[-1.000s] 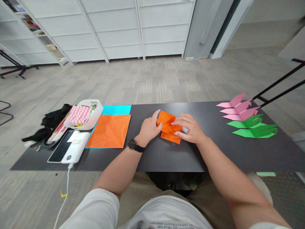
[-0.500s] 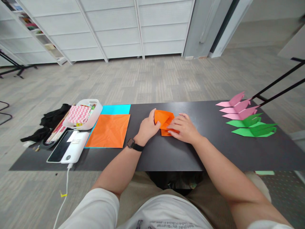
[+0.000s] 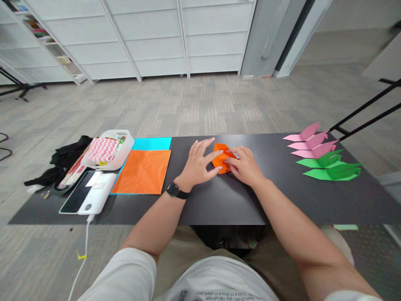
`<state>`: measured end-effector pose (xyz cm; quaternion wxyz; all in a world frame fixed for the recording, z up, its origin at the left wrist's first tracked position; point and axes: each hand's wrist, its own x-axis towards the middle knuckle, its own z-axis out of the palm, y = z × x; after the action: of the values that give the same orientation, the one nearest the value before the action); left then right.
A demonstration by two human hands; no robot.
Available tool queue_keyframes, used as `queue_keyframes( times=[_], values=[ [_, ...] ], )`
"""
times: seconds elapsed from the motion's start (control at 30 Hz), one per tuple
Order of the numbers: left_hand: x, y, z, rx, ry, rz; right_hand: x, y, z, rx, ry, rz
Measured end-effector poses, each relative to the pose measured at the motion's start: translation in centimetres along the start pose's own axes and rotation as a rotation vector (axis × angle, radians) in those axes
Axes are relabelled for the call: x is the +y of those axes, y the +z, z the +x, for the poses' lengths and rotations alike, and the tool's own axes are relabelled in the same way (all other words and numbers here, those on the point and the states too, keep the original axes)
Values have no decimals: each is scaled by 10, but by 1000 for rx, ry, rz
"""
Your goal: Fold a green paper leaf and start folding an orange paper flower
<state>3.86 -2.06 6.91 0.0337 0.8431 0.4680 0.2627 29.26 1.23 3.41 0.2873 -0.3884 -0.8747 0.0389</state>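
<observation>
A partly folded sheet of orange paper [image 3: 222,159] lies on the dark table [image 3: 213,205] in front of me, with a flap lifted. My left hand [image 3: 200,163] is spread at its left side; the thumb and a fingertip reach its edge. From the right, my right hand [image 3: 246,165] grips the paper's right edge between thumb and fingers, which cover part of it. To the left, a flat square orange sheet [image 3: 144,171] rests on blue paper [image 3: 152,144]. Several folded paper figures stand at the right, pink [image 3: 310,142] and green [image 3: 333,172].
At the table's left are a white basket [image 3: 125,150] with a pink zigzag-patterned packet [image 3: 102,150], a dark tray [image 3: 61,190] of pencils, black cloth [image 3: 70,152], a phone [image 3: 75,194] and a white power bank [image 3: 97,194] with a cable [image 3: 87,238].
My left hand has loosened and spread its fingers. The orange folded paper has turned and looks more compact. My right hand has stayed near its right side, shifting slightly.
</observation>
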Motion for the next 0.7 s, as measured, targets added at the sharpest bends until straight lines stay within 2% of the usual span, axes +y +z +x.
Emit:
queue_keyframes(
  times=[0.33, 0.7],
  values=[
    [-16, 13, -1, -38, -193, 143, 13, 2, -5, 93, 79, -66],
    [-17, 19, 0, -118, -211, 91, 27, 14, -8, 93, 242, 25]
  ],
)
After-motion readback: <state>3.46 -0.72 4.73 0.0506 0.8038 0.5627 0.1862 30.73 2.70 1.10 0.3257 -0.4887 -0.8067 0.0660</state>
